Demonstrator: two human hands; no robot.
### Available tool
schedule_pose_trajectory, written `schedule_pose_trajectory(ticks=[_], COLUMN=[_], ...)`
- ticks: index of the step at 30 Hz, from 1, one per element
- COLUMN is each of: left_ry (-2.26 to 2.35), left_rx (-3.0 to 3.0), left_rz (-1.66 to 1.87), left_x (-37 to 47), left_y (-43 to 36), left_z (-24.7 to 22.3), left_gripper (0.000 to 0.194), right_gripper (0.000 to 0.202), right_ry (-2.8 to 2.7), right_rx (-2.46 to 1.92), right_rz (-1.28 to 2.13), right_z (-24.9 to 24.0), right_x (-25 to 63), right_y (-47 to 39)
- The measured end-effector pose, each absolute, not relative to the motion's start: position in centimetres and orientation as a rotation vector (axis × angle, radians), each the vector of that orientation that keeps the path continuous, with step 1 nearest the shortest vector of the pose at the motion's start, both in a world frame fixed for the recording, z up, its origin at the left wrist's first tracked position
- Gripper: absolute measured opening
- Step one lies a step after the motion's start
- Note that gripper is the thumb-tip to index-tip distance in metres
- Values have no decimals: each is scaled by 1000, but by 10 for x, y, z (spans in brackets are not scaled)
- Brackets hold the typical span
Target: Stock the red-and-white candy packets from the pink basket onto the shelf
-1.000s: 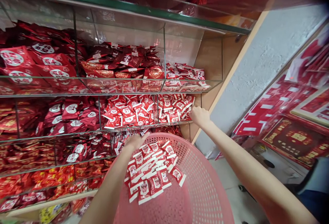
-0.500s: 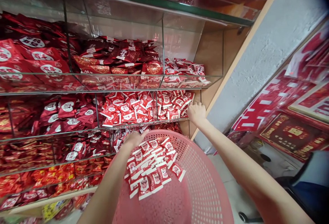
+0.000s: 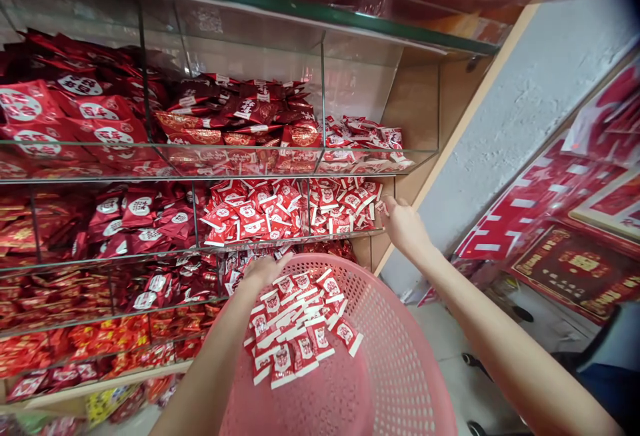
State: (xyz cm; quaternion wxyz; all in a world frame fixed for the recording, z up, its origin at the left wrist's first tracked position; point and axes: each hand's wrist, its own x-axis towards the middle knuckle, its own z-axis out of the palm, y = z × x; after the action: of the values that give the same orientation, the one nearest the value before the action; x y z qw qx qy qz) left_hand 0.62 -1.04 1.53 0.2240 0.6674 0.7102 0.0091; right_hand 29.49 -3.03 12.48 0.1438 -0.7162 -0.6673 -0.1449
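the left hand [image 3: 260, 273] is gripping the rim of the pink basket [image 3: 407, 369], apparently steadying it beside the shelves [image 3: 250, 245]; wrapped sweets [image 3: 283, 363] are lying inside. the right hand [image 3: 406, 226] is curling near shelved sweets [image 3: 350, 201]; any grip is remaining unclear.

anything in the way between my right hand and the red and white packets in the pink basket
Only the basket rim stands between the right hand and those packets; above it the way looks open. The left hand, at the rim, is off to the side.

Clear basket interior [image 3: 335, 403] right of packets [image 3: 295, 329], seemingly
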Motion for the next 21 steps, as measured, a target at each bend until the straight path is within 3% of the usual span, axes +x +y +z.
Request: schedule_pose_trajectory(ticks=[4,8,10,14,21], left_ry=[1957,1951,1952,1947,1942], left_rx=[1838,1813,1822,1839,1841], left_rz=[37,29,24,18,24], left_x=[8,9,9,9,9], left_y=[-13,-15,-15,-16,-17], left_z=[19,21,21,21,23], left_gripper=[95,93,92,92,89], right_gripper=[33,24,17,24,25], right_ry=[-2017,-2293,-2383,-2513,-2512], right_rx=[-1759,-1460,-1480,-1803,-1800], right_rz=[-174,684,941,957,1180], right_z=[137,97,61,10,-7], right_x=[295,283,276,268,277], right_y=[-72,-99,-103,-103,-94])
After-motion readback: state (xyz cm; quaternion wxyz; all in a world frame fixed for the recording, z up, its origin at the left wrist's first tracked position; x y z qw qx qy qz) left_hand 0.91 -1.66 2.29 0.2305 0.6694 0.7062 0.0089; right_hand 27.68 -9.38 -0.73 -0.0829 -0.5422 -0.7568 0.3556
